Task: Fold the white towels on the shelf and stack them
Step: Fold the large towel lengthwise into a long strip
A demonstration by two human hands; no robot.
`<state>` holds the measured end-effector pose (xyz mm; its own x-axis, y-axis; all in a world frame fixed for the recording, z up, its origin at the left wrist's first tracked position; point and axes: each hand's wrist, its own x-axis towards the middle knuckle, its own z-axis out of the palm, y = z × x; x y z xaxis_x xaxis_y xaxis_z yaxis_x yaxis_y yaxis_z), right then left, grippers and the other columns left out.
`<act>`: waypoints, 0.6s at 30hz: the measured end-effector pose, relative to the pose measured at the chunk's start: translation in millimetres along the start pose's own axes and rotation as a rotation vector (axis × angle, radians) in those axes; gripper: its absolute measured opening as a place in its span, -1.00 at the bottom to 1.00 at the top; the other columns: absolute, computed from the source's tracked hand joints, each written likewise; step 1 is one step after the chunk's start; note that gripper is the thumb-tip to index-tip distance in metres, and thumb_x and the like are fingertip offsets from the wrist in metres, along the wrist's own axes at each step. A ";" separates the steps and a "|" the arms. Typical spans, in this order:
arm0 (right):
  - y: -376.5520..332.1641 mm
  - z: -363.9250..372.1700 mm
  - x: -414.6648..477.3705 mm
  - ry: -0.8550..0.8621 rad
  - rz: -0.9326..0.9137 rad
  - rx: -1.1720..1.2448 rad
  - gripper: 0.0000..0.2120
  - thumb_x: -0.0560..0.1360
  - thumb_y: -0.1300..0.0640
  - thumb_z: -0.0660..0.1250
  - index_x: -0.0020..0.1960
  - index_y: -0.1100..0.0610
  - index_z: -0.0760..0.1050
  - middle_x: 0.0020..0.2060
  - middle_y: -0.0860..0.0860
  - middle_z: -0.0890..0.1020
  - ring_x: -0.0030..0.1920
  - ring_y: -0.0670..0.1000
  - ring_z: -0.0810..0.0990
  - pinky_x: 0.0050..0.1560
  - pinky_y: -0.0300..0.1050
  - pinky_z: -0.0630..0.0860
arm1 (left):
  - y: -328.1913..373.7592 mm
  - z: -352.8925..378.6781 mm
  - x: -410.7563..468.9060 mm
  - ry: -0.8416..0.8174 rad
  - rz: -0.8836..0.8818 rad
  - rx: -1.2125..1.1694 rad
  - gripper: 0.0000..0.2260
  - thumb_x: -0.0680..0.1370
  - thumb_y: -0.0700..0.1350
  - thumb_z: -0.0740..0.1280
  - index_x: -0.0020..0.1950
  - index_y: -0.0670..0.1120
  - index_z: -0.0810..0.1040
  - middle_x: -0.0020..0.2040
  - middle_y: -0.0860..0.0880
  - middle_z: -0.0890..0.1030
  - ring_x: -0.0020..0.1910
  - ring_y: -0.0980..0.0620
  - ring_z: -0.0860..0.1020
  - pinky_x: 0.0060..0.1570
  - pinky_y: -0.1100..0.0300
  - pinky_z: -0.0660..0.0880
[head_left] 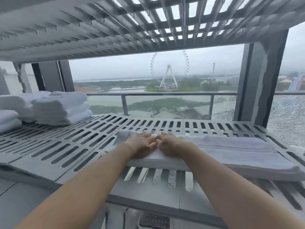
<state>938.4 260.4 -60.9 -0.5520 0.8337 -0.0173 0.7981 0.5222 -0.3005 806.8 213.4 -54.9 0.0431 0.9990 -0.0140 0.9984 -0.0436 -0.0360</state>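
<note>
A long white towel [231,151] lies folded into a strip along the front of the grey slatted shelf [69,146], stretching from the middle to the right edge. My left hand [142,145] and my right hand [170,146] rest flat on its left part, side by side and nearly touching, fingers spread and pointing away from me. Neither hand grips the cloth. A stack of folded white towels [61,109] stands at the back left of the shelf. Another folded pile [8,119] sits at the far left edge.
A second slatted shelf [115,25] hangs close overhead. A grey upright post [262,83] stands at the right back corner. Behind the shelf is a window with a balcony railing [165,94].
</note>
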 end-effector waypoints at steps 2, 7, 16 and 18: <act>-7.5 5.3 5.4 -0.015 0.017 -0.016 -0.52 0.61 -0.09 -0.10 0.51 -0.03 0.06 0.53 -0.01 0.01 0.53 0.10 -0.10 0.45 0.29 -0.14 | -18.4 7.1 0.4 0.000 -0.014 -0.044 -0.55 0.62 0.18 -0.14 0.52 0.18 -0.04 0.56 0.03 -0.05 0.53 0.01 -0.09 0.44 -0.20 -0.20; -17.0 11.1 11.2 -0.083 0.074 -0.107 -0.48 0.60 -0.20 -0.17 0.52 -0.13 -0.15 0.53 -0.06 -0.13 0.52 0.08 -0.21 0.41 0.32 -0.30 | -41.8 16.9 1.3 0.011 -0.077 -0.134 -0.51 0.59 0.23 -0.09 0.51 0.20 -0.05 0.56 -0.02 -0.08 0.53 -0.06 -0.14 0.46 -0.11 -0.24; -21.7 13.6 12.6 -0.040 0.116 -0.127 -0.48 0.58 -0.23 -0.11 0.51 -0.18 -0.10 0.53 -0.12 -0.12 0.52 0.06 -0.17 0.40 0.31 -0.26 | -55.1 18.7 4.0 0.001 -0.101 -0.095 -0.41 0.53 0.35 -0.11 0.51 0.19 -0.09 0.56 -0.07 -0.11 0.52 -0.11 -0.15 0.45 -0.13 -0.24; -22.2 12.6 12.3 -0.033 0.098 -0.089 -0.50 0.60 -0.20 -0.09 0.51 -0.17 -0.06 0.52 -0.15 -0.11 0.52 0.02 -0.17 0.40 0.34 -0.26 | -56.5 18.2 2.7 -0.008 -0.094 -0.093 -0.40 0.53 0.35 -0.12 0.52 0.17 -0.12 0.56 -0.08 -0.14 0.52 -0.12 -0.16 0.46 -0.12 -0.24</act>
<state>910.8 256.8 -66.4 -0.4769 0.8758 -0.0740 0.8660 0.4538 -0.2101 749.9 218.3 -71.1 -0.0509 0.9984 -0.0229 0.9971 0.0521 0.0554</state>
